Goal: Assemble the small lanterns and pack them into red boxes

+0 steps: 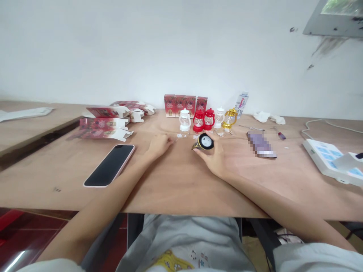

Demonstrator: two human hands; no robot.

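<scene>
Both hands on the table, one lantern held at mid-depth.

The near table edge runs across the view just above the person's lap, with bare board between it and the hands. A phone lies face up to the left, well apart from the left hand. That hand rests knuckles up with its fingers curled at the small clear parts; whether it grips one cannot be told. The right hand is clamped around the gold-and-black lantern, which is tipped with its round base toward the camera. Just beyond stands a row of five lanterns, then upright red boxes near the wall. Opened cartons lie far left; a white device sits at the right edge.
</scene>
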